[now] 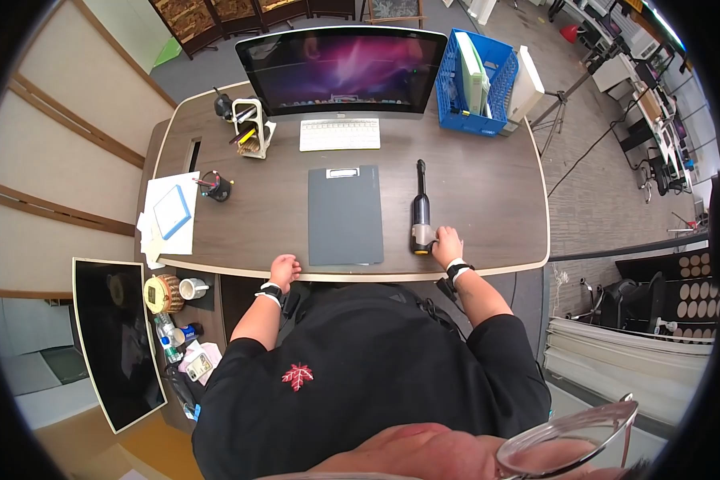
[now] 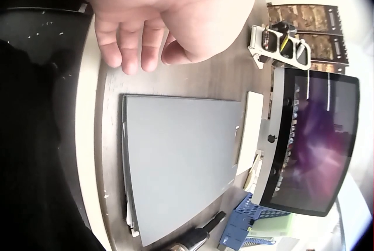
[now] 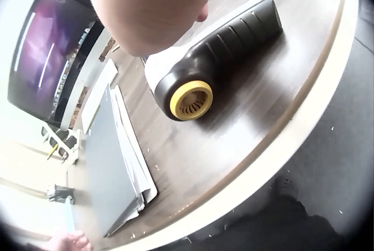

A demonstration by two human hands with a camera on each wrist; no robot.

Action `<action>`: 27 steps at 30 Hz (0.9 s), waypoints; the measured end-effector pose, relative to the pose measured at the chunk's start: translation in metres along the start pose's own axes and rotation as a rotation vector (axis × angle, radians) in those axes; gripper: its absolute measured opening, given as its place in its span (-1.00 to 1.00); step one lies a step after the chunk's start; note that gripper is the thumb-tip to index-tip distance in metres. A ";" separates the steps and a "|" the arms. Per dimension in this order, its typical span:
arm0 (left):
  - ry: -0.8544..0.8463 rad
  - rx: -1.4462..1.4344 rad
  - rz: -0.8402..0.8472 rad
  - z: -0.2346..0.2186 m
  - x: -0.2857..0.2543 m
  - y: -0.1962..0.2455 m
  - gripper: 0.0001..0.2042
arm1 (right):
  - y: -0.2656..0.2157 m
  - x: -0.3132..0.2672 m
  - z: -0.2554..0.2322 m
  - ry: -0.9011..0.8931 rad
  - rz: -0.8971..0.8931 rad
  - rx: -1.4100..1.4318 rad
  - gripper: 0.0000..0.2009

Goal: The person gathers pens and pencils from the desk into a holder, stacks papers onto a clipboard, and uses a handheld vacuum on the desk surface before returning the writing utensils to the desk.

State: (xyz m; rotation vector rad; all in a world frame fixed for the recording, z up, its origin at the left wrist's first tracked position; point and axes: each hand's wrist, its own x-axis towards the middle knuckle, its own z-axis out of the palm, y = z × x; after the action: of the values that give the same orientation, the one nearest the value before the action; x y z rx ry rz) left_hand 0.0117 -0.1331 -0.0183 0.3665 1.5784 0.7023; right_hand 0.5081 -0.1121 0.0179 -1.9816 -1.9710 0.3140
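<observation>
A black and grey handheld vacuum point(image 1: 421, 216) with a long narrow nozzle lies on the desk, its yellow-ringed vent point(image 3: 191, 100) facing the front edge. My right hand point(image 1: 448, 246) rests right beside its handle end. In the right wrist view the ridged dark handle point(image 3: 245, 32) shows bare, and most of my fingers are hidden behind the palm. Left of the vacuum lies a grey clipboard folder point(image 1: 346, 216) with paper edges sticking out. My left hand point(image 2: 169, 14) is by the desk's front edge left of the folder, fingers loosely bent around nothing.
A white keyboard point(image 1: 340, 134) and a monitor point(image 1: 342, 70) stand behind the folder. At back right is a blue basket point(image 1: 472, 124) with binders. A white organizer point(image 1: 252, 132), a pen cup point(image 1: 216, 188) and papers with a blue-framed item point(image 1: 172, 212) occupy the left side.
</observation>
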 end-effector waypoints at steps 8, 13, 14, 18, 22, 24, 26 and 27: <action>0.020 -0.029 0.018 -0.001 -0.012 0.000 -0.84 | -0.013 -0.030 0.009 -0.075 0.024 0.081 -0.90; 0.040 -0.010 0.012 -0.009 -0.014 0.006 -0.86 | -0.025 -0.036 0.007 -0.173 0.086 0.077 -0.92; 0.035 0.009 0.010 -0.014 -0.013 0.006 -0.86 | -0.028 -0.038 0.007 -0.186 0.107 0.085 -0.92; 0.024 0.066 0.009 -0.031 -0.010 -0.002 -0.87 | -0.026 -0.051 0.024 -0.282 0.247 0.166 -0.91; 0.056 0.146 -0.050 -0.051 -0.011 -0.011 -0.79 | -0.008 -0.062 0.061 -0.438 0.319 0.236 -0.91; 0.069 0.199 -0.042 -0.064 -0.012 -0.019 -0.68 | -0.010 -0.061 0.063 -0.617 0.453 0.344 -0.91; 0.061 0.298 -0.051 -0.081 -0.011 -0.028 -0.49 | -0.013 -0.062 0.065 -0.711 0.545 0.432 -0.91; 0.069 0.296 -0.066 -0.088 -0.008 -0.034 -0.49 | -0.012 -0.062 0.070 -0.712 0.567 0.464 -0.91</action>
State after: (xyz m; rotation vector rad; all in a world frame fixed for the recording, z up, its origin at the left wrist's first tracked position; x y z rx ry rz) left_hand -0.0672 -0.1831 -0.0327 0.5092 1.7566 0.4345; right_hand 0.4693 -0.1692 -0.0466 -2.2171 -1.3730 1.6347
